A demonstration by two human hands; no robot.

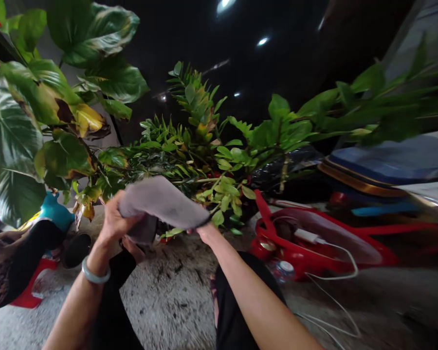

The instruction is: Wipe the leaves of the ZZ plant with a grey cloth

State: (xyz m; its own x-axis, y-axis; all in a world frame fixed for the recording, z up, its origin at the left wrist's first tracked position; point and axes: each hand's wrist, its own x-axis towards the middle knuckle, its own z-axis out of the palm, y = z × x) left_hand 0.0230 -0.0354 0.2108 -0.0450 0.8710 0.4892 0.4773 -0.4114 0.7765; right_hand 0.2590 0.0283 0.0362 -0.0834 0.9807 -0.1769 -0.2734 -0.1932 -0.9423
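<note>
A grey cloth point(164, 200) is stretched between my hands in front of the plants, blurred a little by motion. At its left end my left hand point(118, 218) is closed around the fabric, with a pale bangle on that wrist. My right hand point(205, 232) grips the other end, its fingers mostly hidden behind the cloth. One part of the cloth hangs down below my left hand. Right behind it stands a leafy green plant point(226, 189) with small leaves.
Large-leaved plants point(18, 121) rise at left. A red bag point(314, 228) with a white charger point(308, 236) and cable sits at right, beside a plastic bottle point(284, 268). Another person point(7, 272) sits at far left, near a red stool point(34, 287). Rough concrete floor point(175, 301) lies below.
</note>
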